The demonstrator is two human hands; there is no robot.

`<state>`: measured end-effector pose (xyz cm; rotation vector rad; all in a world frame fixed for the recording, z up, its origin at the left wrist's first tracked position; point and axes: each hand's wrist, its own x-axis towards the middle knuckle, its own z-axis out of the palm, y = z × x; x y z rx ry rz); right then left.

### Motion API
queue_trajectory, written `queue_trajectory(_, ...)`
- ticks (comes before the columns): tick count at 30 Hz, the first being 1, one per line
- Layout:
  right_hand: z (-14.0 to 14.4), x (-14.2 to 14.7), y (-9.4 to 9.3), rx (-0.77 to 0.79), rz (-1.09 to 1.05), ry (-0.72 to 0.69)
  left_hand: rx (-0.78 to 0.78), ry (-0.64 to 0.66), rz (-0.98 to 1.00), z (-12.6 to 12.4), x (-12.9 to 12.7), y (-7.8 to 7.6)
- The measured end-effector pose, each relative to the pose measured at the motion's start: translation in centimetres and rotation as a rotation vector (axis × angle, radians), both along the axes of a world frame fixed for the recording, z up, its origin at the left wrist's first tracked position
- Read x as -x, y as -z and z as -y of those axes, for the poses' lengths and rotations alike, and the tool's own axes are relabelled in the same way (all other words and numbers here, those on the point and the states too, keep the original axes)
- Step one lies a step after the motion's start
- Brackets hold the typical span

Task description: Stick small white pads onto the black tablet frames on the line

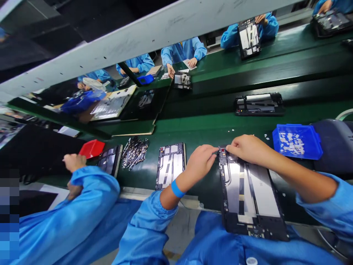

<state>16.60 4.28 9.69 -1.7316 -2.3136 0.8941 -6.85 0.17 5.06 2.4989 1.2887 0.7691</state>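
Note:
An open tablet chassis point(250, 195) with silver plates and a black frame lies lengthwise in front of me, its near end over the table edge. My left hand point(200, 162) and my right hand point(245, 148) meet at its far top corner. The fingertips of both pinch at a small red-marked part point(222, 150) there. Whether either hand holds a separate piece is hidden by the fingers. A blue band circles my left wrist.
A second chassis point(170, 165) lies left of mine, beside a pile of metal strips point(134, 151). A blue parts tray point(297, 141) sits to my right. A co-worker's hand point(74, 162) works at my left near a red tray point(92, 148). Other people sit across the green conveyor point(209, 127).

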Motion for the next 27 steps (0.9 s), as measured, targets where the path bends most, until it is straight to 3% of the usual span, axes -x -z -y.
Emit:
queue_trajectory(6,-1.3,1.1,0.8,0.028,0.118,-0.062,-0.027,0.1,-0.174,-0.4,-0.2,0.5)
queue_trajectory(13,-1.2,1.5,1.1,0.017,0.185,-0.071,-0.123,0.111,-0.372,-0.4,-0.1,0.8)
queue_trajectory(18,-1.4,1.2,1.6,-0.023,0.186,-0.088,-0.202,0.146,-0.649,0.0,-0.5,-0.9)
queue_trajectory(22,-0.9,0.0,2.6,-0.077,0.048,-0.113,-0.243,0.207,-0.819,0.5,-1.5,-2.5)
queue_trajectory(25,0.3,-1.2,4.1,-0.215,-0.064,-0.138,-0.262,0.273,-0.851,0.5,-2.3,-3.1)
queue_trajectory(27,1.4,-1.9,5.1,-0.381,-0.074,-0.242,-0.251,0.309,-0.849,0.3,-2.7,-3.2)
